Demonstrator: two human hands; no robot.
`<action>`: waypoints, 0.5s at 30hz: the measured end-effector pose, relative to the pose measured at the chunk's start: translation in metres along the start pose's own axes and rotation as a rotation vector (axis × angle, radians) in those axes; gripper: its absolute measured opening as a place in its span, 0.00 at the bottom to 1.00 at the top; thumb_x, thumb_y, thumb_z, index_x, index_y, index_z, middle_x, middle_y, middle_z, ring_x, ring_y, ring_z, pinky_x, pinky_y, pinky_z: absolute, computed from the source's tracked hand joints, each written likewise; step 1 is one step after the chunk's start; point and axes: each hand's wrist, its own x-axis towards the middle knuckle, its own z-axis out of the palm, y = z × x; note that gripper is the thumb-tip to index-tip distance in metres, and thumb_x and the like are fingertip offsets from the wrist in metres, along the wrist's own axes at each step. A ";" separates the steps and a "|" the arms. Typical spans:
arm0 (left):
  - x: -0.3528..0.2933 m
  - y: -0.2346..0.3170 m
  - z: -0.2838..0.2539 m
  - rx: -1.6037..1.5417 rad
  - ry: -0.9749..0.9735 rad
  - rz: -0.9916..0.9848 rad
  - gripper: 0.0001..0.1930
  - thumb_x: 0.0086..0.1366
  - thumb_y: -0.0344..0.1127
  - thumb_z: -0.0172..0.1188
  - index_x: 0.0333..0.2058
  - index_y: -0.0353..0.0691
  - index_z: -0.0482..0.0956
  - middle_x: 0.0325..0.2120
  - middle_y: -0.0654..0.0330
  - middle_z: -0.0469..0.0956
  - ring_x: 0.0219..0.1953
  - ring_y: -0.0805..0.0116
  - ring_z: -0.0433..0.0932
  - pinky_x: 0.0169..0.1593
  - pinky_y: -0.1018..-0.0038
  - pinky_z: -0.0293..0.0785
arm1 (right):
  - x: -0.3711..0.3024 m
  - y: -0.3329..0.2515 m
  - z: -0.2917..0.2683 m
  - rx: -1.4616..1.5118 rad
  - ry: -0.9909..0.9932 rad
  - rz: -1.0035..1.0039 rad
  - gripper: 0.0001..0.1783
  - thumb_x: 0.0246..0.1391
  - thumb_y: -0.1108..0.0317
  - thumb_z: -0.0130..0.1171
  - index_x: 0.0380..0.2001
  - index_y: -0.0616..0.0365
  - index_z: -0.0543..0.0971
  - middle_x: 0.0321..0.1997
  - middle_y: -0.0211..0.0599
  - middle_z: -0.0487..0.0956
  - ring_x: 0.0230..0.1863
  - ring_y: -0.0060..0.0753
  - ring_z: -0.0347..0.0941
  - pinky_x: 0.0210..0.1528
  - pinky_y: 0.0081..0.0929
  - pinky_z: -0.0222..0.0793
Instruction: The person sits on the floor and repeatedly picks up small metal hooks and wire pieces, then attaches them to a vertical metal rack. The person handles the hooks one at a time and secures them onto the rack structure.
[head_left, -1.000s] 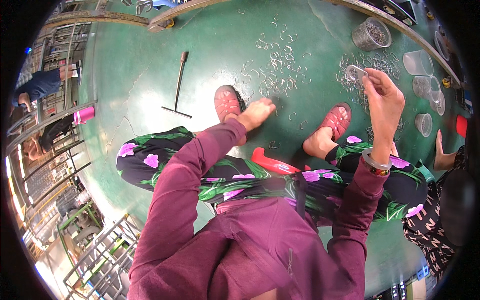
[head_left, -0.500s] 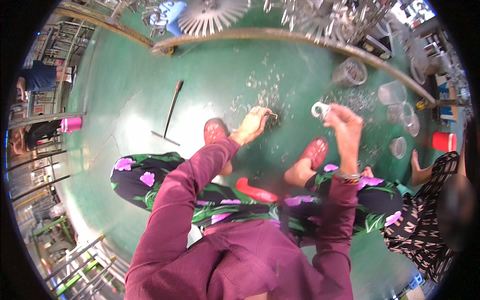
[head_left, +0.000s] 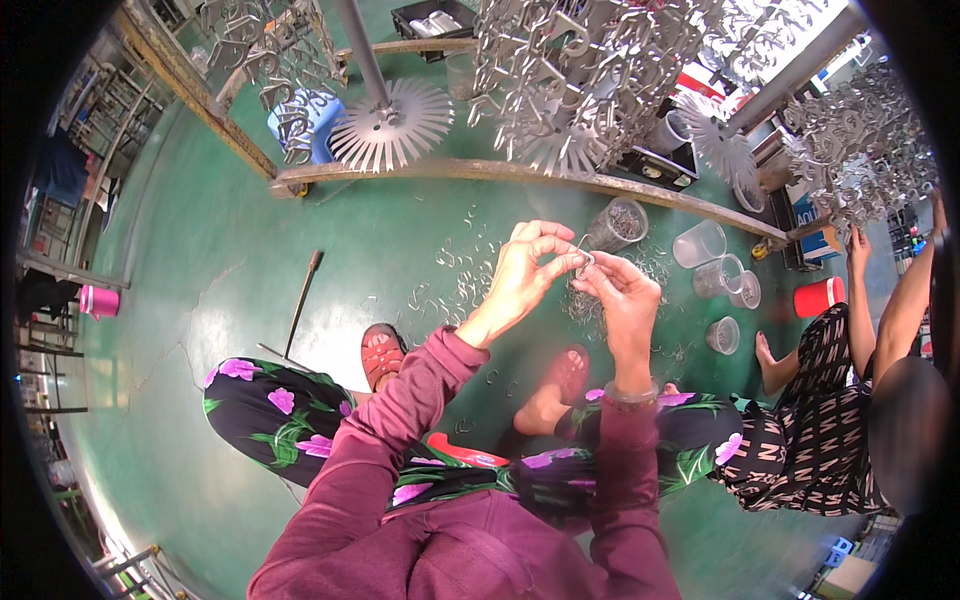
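Both hands meet in front of me above the floor, fingertips almost touching. My left hand (head_left: pixel 530 268) pinches a thin bent wire hook (head_left: pixel 581 241), which sticks up past the fingertips. Between thumb and fingers, my right hand (head_left: pixel 625 295) grips a small grey metal piece with a ring-shaped end (head_left: pixel 585 262). The hook's end is at the ring; fingers hide whether it passes through. Loose wire hooks (head_left: pixel 462 277) lie scattered on the green floor beyond my left wrist. A denser heap of them (head_left: pixel 652 262) spreads behind my right hand.
A wheeled frame's rail (head_left: pixel 520 178) crosses ahead, with racks of hanging metal pieces (head_left: pixel 590 70) above. Clear plastic tubs (head_left: pixel 700 243) and a red container (head_left: pixel 819 297) stand to the right, near another person's bare foot (head_left: pixel 775 365). A long-handled T-shaped tool (head_left: pixel 303 300) lies left.
My right hand has moved left with the ringed metal piece, and my left hand has lifted the wire hook to meet it. The view has tilted up, showing more of the racks.
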 end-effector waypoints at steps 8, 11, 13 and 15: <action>-0.001 0.010 0.007 -0.525 -0.051 -0.153 0.08 0.60 0.34 0.60 0.35 0.36 0.78 0.38 0.59 0.77 0.43 0.70 0.73 0.49 0.72 0.68 | -0.007 -0.010 0.006 -0.226 -0.023 -0.228 0.14 0.52 0.80 0.57 0.43 0.71 0.76 0.34 0.40 0.79 0.33 0.26 0.77 0.33 0.22 0.77; 0.003 0.005 -0.001 -0.625 -0.112 -0.190 0.08 0.62 0.33 0.58 0.36 0.35 0.77 0.34 0.62 0.78 0.39 0.77 0.74 0.47 0.76 0.69 | -0.002 -0.029 -0.003 -0.188 -0.041 -0.174 0.14 0.52 0.79 0.57 0.44 0.70 0.76 0.33 0.39 0.79 0.31 0.25 0.76 0.32 0.21 0.77; 0.006 0.005 0.002 -0.590 -0.118 -0.172 0.09 0.62 0.35 0.58 0.36 0.35 0.77 0.31 0.63 0.79 0.37 0.77 0.75 0.45 0.77 0.70 | 0.013 -0.045 -0.002 -0.088 0.091 -0.285 0.10 0.53 0.76 0.57 0.39 0.69 0.77 0.30 0.37 0.78 0.26 0.21 0.73 0.26 0.18 0.73; 0.012 0.008 0.000 -0.549 -0.106 -0.165 0.09 0.62 0.36 0.58 0.35 0.35 0.78 0.30 0.63 0.80 0.37 0.78 0.75 0.44 0.77 0.70 | 0.035 -0.068 0.008 -0.148 0.189 -0.367 0.07 0.53 0.74 0.58 0.35 0.68 0.76 0.27 0.35 0.77 0.23 0.19 0.71 0.23 0.17 0.71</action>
